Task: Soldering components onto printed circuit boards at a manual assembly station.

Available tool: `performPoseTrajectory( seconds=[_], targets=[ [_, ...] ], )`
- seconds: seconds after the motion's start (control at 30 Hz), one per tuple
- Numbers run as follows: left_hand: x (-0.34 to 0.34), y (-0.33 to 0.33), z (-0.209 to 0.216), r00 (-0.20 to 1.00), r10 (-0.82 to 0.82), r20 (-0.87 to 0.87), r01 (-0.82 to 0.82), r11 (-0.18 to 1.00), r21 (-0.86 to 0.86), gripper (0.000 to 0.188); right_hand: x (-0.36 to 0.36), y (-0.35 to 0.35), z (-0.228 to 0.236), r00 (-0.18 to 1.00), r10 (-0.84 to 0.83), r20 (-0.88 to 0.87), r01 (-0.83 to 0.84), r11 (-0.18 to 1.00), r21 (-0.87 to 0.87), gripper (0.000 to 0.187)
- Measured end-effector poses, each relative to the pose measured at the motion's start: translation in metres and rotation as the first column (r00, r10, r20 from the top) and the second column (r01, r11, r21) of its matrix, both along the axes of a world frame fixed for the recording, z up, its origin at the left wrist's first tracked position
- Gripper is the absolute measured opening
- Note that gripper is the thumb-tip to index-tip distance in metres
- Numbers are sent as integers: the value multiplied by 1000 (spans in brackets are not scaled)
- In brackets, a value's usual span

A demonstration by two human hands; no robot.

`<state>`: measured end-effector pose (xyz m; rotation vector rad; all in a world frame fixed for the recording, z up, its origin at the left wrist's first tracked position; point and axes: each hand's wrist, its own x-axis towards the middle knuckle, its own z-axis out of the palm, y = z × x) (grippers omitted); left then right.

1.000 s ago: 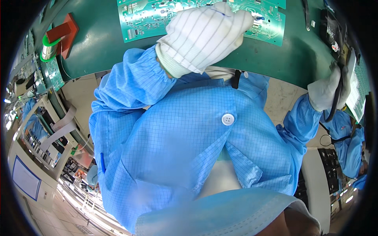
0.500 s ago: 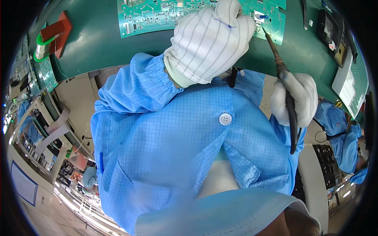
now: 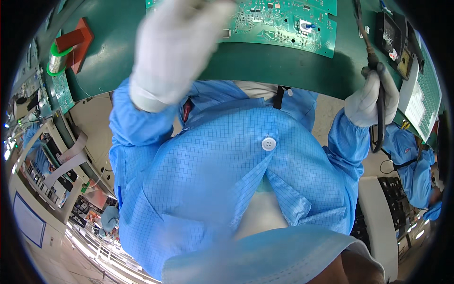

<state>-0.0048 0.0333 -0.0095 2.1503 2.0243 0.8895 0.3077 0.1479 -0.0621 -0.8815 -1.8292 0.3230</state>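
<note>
A green circuit board (image 3: pixel 279 40) lies flat on the green work mat, with a white part bearing a blue shaft (image 3: pixel 307 26) near its right end. My left hand (image 3: pixel 172 52), in a white glove, is over the board's left part and hides it. Motion smears its fingers, so I cannot make out whether anything is in them. To the right of the board, my gloved right hand (image 3: pixel 362 102) grips a soldering iron (image 3: pixel 381 111) by its dark handle. The iron's shaft points away from me, up past the board's right edge, apart from it.
At left, a green-rimmed solder reel (image 3: pixel 57 64) sits by a red stand (image 3: pixel 81 47), its thin wire trailing over the mat (image 3: pixel 111 59). A black tray (image 3: pixel 391 40) and a white sheet (image 3: pixel 415 102) lie at the right. Beyond is another person's blue sleeve (image 3: pixel 402 146).
My left hand has moved left from the middle of the board, uncovering its central part. My right hand has drawn the iron right and away from the board.
</note>
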Motion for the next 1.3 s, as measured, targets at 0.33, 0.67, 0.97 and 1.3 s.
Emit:
performPoseTrajectory(
  seconds=[0.33, 0.67, 0.97, 1.3],
  targets=[
    [-122, 46, -51, 787, 485, 381, -541, 840, 49, 24, -1, 11, -8, 987, -85, -139, 50, 970, -238, 20],
    [-129, 44, -66, 871, 420, 254, -453, 887, 88, 31, 4, 19, -10, 983, -94, -158, 55, 971, -233, 21],
    [-133, 42, -62, 906, 217, -364, -173, 974, 150, 26, 4, 20, -13, 980, -107, -167, 61, 965, -255, 21],
    [-141, 36, -56, 931, 33, -364, -3, 997, 83, 27, 14, 21, -16, 970, -149, 192, 153, 988, -6, 22]
  ],
)
